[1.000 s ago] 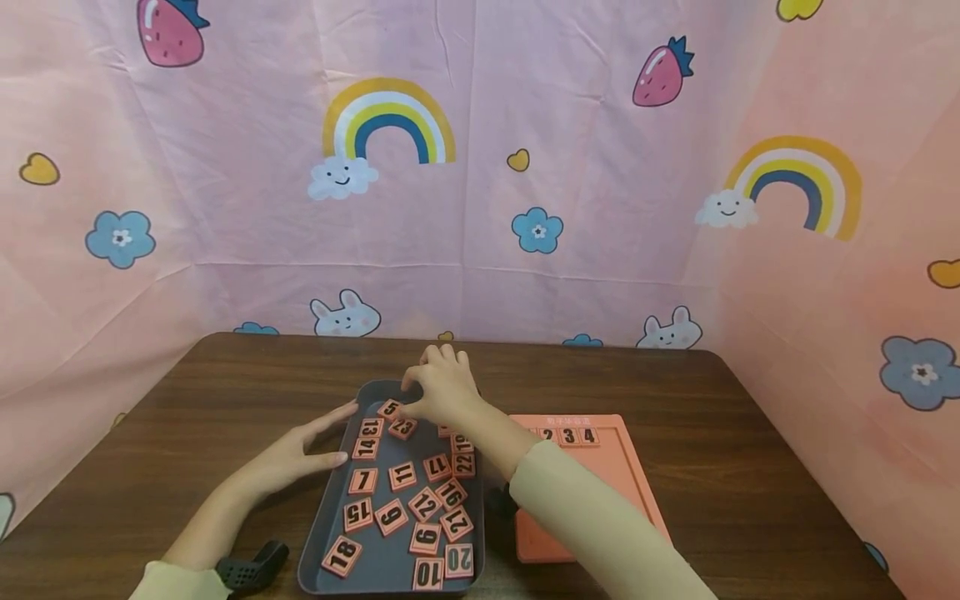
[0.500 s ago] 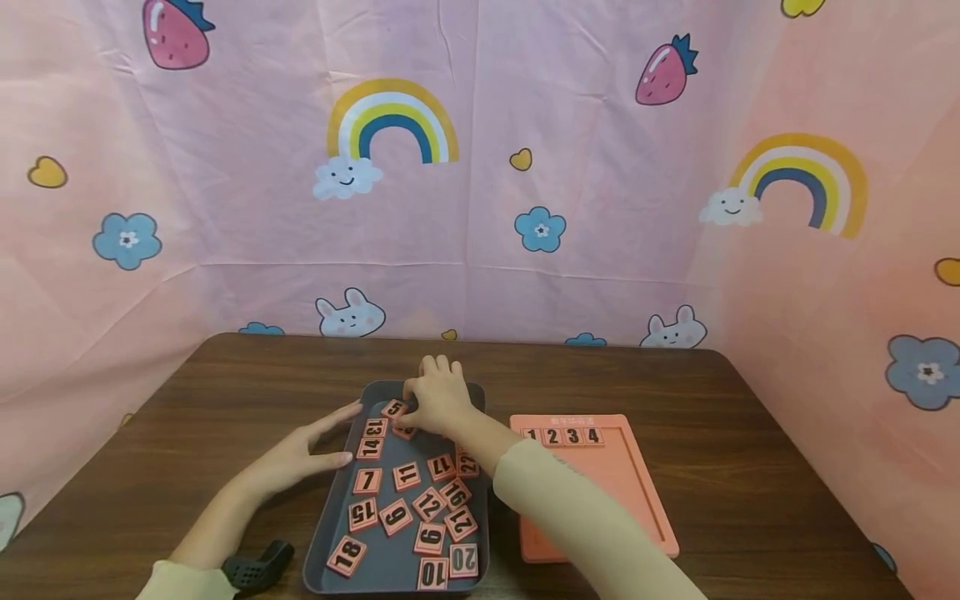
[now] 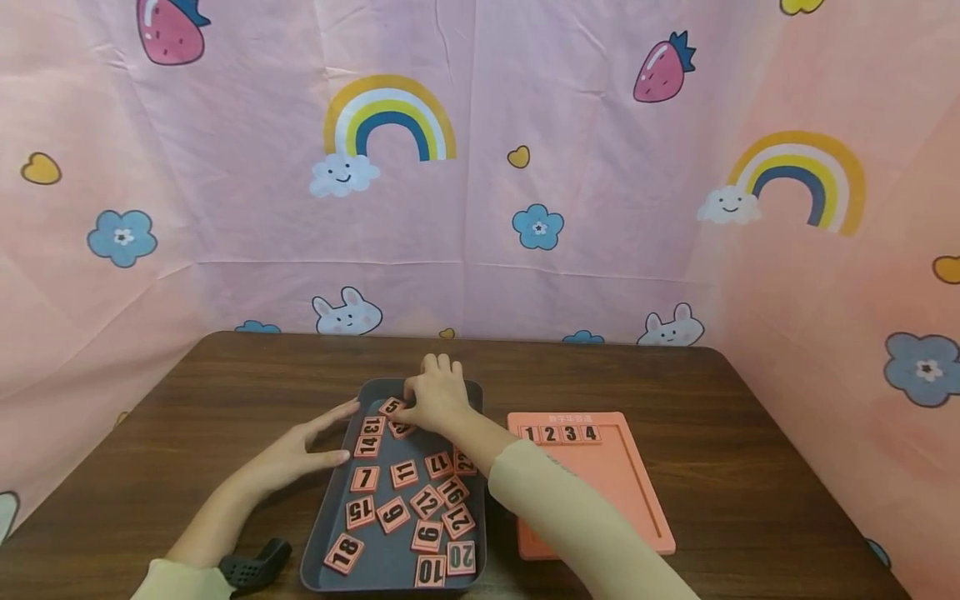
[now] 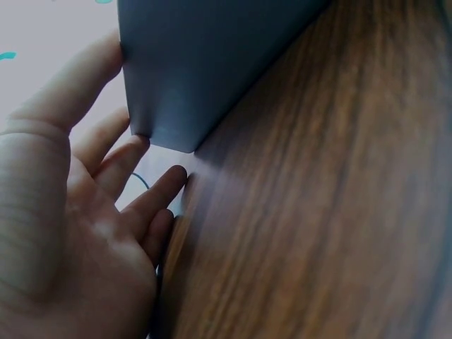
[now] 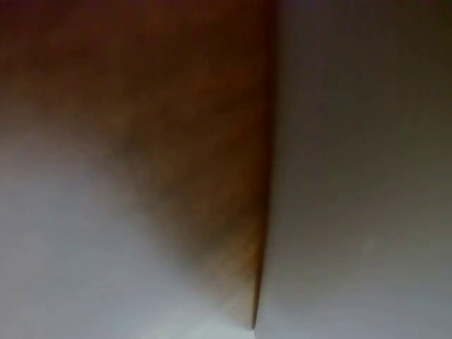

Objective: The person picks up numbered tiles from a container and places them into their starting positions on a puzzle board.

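Grey tray: numbered tiles | Coral board: tiles 1-4 | Left grip released, touching tray | Right grip: can't tell

Left arm reaches forward; left hand has its thumb well apart from the pretty straight fingers; right arm angles across to the left; right hand has bent fingers, thumb poking left; can't tell if it's pinching.

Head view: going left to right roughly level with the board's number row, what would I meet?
Left hand → tile 13 → right hand → tile 1 → tile 2 → tile 3 → tile 4. Overlapping things are left out.
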### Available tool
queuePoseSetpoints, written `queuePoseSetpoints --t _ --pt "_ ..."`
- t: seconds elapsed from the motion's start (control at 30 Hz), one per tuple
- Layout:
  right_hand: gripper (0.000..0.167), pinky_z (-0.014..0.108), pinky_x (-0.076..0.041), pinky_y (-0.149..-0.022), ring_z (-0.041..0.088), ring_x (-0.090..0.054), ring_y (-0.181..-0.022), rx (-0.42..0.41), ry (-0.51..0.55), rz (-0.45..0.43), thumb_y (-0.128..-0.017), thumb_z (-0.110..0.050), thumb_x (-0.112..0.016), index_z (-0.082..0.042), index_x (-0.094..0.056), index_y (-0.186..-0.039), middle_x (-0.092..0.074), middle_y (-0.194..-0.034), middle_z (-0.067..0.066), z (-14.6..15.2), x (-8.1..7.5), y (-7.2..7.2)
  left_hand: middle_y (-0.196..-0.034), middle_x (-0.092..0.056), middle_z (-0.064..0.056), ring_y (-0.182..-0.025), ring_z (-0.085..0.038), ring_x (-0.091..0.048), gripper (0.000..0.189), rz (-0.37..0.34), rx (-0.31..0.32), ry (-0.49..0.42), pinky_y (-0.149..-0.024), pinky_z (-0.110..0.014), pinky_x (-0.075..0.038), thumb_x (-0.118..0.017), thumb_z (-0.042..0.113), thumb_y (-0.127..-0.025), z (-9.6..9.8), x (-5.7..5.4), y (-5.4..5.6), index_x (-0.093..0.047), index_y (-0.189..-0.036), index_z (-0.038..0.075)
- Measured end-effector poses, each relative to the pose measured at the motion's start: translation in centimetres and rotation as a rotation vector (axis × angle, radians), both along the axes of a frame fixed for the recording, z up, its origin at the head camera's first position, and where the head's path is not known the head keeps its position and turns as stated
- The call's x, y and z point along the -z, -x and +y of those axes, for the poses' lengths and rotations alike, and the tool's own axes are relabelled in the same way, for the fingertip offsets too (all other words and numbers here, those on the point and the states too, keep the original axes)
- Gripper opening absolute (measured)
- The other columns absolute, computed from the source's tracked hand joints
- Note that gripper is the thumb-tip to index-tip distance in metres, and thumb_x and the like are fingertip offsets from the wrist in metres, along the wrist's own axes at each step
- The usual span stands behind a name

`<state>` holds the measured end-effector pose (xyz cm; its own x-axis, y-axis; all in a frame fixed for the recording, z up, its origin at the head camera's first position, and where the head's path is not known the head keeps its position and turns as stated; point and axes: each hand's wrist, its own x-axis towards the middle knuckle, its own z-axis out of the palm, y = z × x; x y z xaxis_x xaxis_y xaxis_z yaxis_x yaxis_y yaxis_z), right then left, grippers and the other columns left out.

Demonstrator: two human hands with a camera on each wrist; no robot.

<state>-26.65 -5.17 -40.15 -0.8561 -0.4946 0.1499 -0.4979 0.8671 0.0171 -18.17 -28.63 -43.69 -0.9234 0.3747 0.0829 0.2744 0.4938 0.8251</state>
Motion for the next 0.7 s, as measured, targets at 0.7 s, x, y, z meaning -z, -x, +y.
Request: queuePoseSetpoints --t 0.7 --pt "0.031 0.034 -0.031 -0.084 0.016 -0.037 -0.098 0.02 0.062 -0.06 -0.071 -0.065 -0.072 -0.037 -0.073 -0.085 -0.048 -0.107 -0.005 -0.07 0.22 0.35 -0.154 -0.026 -0.015 -0.137 -0.049 -0.02 0.068 -0.009 -0.008 0.01 -0.097 -0.073 -0.023 -0.067 0.025 -0.091 0.06 -0.08 0.11 -0.034 -0.15 0.017"
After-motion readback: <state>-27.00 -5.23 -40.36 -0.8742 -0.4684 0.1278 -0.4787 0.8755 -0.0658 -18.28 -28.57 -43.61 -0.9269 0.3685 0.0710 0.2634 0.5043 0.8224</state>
